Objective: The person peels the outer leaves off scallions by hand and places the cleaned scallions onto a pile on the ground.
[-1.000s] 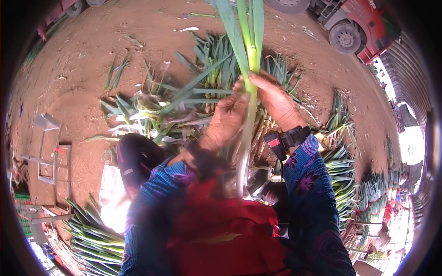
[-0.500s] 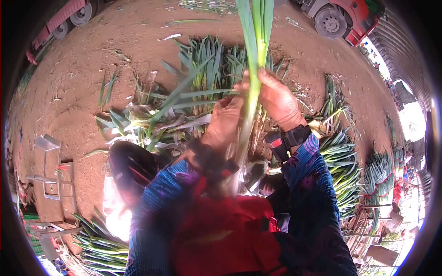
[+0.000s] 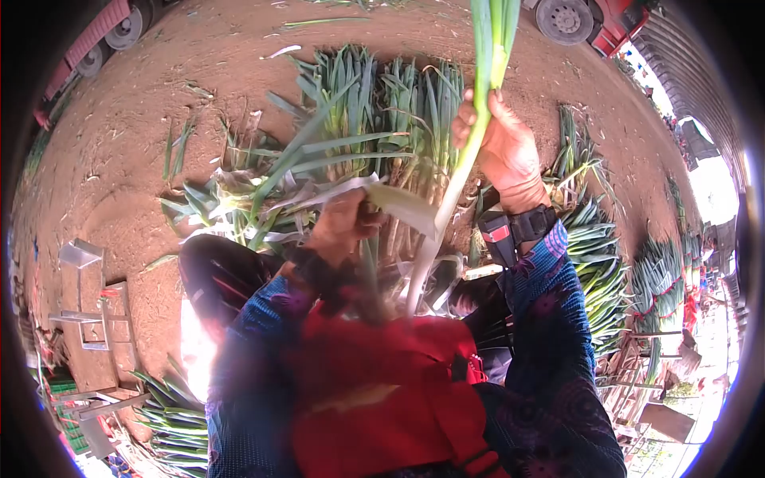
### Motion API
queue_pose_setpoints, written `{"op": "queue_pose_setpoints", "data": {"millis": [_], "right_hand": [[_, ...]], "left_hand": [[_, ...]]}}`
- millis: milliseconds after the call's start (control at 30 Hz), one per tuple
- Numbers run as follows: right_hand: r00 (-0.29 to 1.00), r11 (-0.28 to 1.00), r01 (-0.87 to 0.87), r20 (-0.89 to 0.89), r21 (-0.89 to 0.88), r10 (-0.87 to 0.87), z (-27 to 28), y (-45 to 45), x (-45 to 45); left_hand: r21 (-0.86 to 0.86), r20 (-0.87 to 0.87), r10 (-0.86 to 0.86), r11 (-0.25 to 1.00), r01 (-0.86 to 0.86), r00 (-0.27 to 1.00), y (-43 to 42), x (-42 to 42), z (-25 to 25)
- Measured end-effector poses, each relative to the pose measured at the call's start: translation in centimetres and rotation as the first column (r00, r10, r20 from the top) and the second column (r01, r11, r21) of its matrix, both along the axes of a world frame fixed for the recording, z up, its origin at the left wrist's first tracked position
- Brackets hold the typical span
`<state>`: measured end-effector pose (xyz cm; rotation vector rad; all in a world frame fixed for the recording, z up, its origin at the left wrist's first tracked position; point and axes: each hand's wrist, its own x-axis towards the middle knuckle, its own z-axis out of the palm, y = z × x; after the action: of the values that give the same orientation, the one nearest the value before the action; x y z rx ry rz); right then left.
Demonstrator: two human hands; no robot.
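My right hand [image 3: 508,147] is closed around the upper stalk of a leek [image 3: 452,195], its white end slanting down towards my lap and its green leaves rising past the top edge. To the left, my left hand [image 3: 344,225] is closed on a pale outer leaf [image 3: 405,209], which stretches across to the white part of the stalk. Motion smears the left fingers a little. Behind the hands lie bundled leeks [image 3: 343,103], with a heap of stripped leaves [image 3: 231,203] to their left.
More leeks [image 3: 594,271] are piled beside my right arm, others [image 3: 171,422] at lower left. A metal frame [image 3: 92,295] stands on the dirt ground at left. Truck wheels [image 3: 564,20] show at the top; tied bundles [image 3: 657,287] sit far right.
My right hand has moved up and right with the leek. My left hand has drawn away to the left and down, pulling a pale leaf out from the stalk.
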<state>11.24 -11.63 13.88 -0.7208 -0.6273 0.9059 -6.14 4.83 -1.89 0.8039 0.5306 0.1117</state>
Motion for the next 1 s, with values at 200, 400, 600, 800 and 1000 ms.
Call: {"op": "queue_pose_setpoints", "data": {"millis": [200, 400, 600, 800, 1000], "right_hand": [[0.966, 0.968, 0.247, 0.063, 0.052, -0.250, 0.8, -2.6, 3.6], [0.907, 0.902, 0.420, -0.040, 0.096, -0.419, 0.6, -4.4, 6.5], [0.864, 0.868, 0.497, -0.103, 0.009, -0.493, -2.9, -7.9, 10.0], [0.807, 0.865, 0.501, -0.349, -0.024, -0.477, -5.6, -13.4, 14.1], [0.689, 0.798, 0.581, -0.424, -0.161, -0.588, -7.2, -17.6, 16.4]], "left_hand": [[-0.017, -0.155, 0.185, 0.982, -0.190, 0.970, 4.3, -3.3, -3.6], [-0.137, 0.265, 0.265, 0.962, -0.236, 0.927, 4.2, -1.6, -2.4], [-0.290, 0.213, 0.330, 0.920, -0.263, 0.920, 1.9, 1.6, 2.1], [0.254, 0.137, -0.173, 0.958, 0.134, 0.975, 0.4, 0.1, 1.3], [0.503, -0.098, -0.601, 0.658, 0.560, 0.793, -2.9, -1.4, 0.2]]}}
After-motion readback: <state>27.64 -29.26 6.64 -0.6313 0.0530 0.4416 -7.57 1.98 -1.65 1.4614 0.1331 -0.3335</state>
